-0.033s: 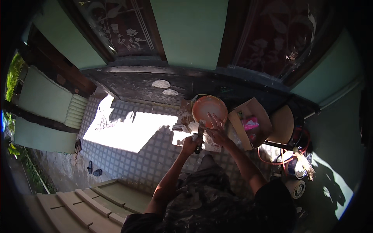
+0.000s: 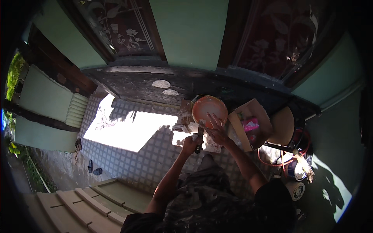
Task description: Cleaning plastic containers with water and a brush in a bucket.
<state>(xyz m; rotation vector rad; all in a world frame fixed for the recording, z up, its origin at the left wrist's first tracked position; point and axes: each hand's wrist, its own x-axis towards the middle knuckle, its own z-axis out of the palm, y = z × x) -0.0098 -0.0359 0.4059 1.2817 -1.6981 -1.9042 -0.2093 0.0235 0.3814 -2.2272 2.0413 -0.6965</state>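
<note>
My left hand is closed around the dark handle of what looks like a putty knife, its flat end pointing away from me. Just to its right, my right hand has its fingers stretched out and spread, overlapping the near rim of an orange bucket. The thumb side of that hand is close to the blade; whether they touch I cannot tell. Inside the bucket the surface looks pale and pinkish.
Right of the bucket stands an open cardboard box with a pink packet inside. A round-topped stool and an orange hose are farther right. White-smeared cardboard lies on the tiled floor. Sandals rest at left.
</note>
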